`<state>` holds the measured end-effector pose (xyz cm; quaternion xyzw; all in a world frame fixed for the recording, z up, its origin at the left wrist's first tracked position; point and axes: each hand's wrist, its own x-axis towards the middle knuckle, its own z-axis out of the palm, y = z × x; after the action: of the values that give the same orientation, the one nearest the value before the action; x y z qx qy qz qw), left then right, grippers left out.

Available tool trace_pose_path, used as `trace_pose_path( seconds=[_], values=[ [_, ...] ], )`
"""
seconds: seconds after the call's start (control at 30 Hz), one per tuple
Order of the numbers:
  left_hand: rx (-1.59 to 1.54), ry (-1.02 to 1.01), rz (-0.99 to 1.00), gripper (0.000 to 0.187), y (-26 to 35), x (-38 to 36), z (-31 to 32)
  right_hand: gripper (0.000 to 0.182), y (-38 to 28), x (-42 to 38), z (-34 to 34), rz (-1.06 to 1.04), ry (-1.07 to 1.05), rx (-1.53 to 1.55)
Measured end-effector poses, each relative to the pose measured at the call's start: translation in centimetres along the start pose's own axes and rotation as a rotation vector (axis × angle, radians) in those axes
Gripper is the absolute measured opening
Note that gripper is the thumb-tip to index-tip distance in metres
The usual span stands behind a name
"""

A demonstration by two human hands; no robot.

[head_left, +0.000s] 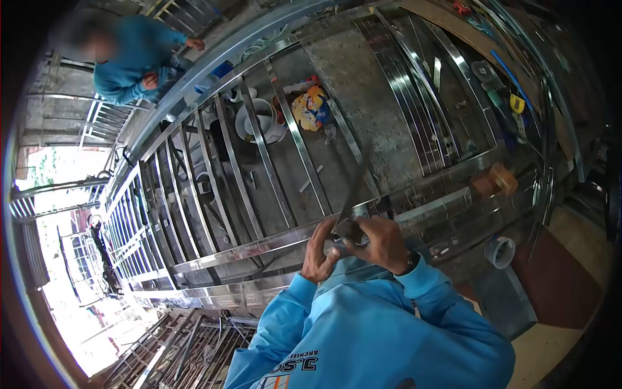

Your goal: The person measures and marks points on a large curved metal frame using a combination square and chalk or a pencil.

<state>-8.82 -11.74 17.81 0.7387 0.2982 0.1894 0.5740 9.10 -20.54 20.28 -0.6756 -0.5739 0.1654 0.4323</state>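
Observation:
Both of my hands are close together in front of my body, at the near edge of a metal frame [259, 249] with shiny bars. My right hand [382, 243] is closed round a small dark object [350, 230], too blurred to name. On its left side, my left hand [319, 251] touches the same object with its fingertips, fingers curled. A thin dark strip [357, 185] rises from between the hands over the frame; whether it is joined to the object I cannot tell.
A person [133, 55] in a blue-green top stands beyond the frame, upper left. White buckets [262, 120] and a colourful bag [310, 109] show between the bars. An orange-brown block [502, 178] and a clear round container [499, 251] are at right.

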Motion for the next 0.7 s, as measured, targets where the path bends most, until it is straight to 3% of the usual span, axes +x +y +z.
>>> trace_pose_path(
  seconds=[0.07,0.17,0.2,0.3,0.47,0.53,0.6,0.67,0.7],
  values=[
    [-0.055,-0.097,0.022,0.082,0.6,3.1,-0.4,0.046,1.5,2.0,0.6,-0.069,-0.016,0.025],
    [-0.174,-0.007,-0.020,0.083,2.1,7.3,-0.5,0.047,3.3,5.3,0.8,-0.164,-0.075,0.020],
    [-0.132,0.003,0.108,0.072,1.8,9.1,-1.1,0.044,4.3,6.1,1.3,-0.170,-0.041,0.055],
    [0.004,0.042,0.130,0.057,1.2,13.3,-1.9,0.038,7.1,9.2,2.1,-0.149,-0.002,0.088],
    [0.102,0.310,-0.047,0.020,-4.0,20.9,-2.1,0.033,13.8,14.1,5.2,-0.081,0.035,0.115],
    [0.439,0.406,0.217,0.019,-7.3,25.2,-3.0,0.030,16.7,16.6,5.6,0.052,-0.064,-0.139],
    [0.554,0.434,0.185,0.018,-9.4,30.9,-4.3,0.028,20.9,18.9,6.8,0.071,-0.055,-0.132],
    [0.488,0.363,0.278,0.019,-9.9,37.2,-5.8,0.026,23.8,20.0,7.5,0.093,-0.042,-0.125],
    [0.620,0.371,0.315,0.019,-10.3,40.1,-6.3,0.024,24.6,20.6,7.1,0.112,-0.008,-0.128]
  ],
)
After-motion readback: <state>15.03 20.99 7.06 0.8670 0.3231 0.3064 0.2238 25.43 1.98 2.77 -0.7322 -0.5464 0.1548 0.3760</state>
